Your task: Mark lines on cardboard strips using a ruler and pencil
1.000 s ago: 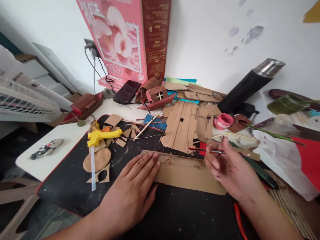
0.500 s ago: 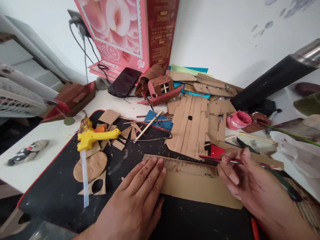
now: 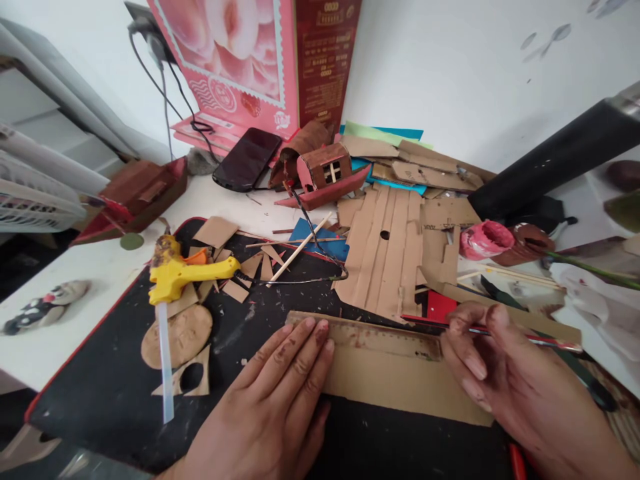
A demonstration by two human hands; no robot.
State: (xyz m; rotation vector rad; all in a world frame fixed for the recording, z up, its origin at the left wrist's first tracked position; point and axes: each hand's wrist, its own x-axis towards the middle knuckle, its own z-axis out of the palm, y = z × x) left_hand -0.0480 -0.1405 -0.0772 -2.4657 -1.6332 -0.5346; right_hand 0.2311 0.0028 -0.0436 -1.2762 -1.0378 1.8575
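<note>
Pressing down with the open left hand (image 3: 280, 393), palm downward and fingers side by side, on the left end of a stained ruler (image 3: 385, 337). Gripping a slim red-and-black tool (image 3: 547, 342) between thumb and fingers of the right hand (image 3: 500, 367), at the right end of the ruler, with the tip pointing left; contact at the tip hard to tell. Under the ruler, a plain cardboard strip (image 3: 400, 387), flat on a black mat (image 3: 110, 400) over the white counter (image 3: 20, 347). Just beyond, a broad ridged cardboard panel (image 3: 375, 267) with a small dark hole, near a red scrap (image 3: 440, 307). To the left on the mat, a yellow glue gun (image 3: 195, 270) with a pale glue stick (image 3: 165, 367) across an oval brown disc (image 3: 187, 333). Farther back, a reddish-brown model boat (image 3: 325, 177) near a dark phone (image 3: 247, 160), in front of a tall pink box (image 3: 240, 67). To the right, side by side, a pink pot (image 3: 487, 240) and a brown pot (image 3: 526, 243), near a black flask (image 3: 560, 150).
</note>
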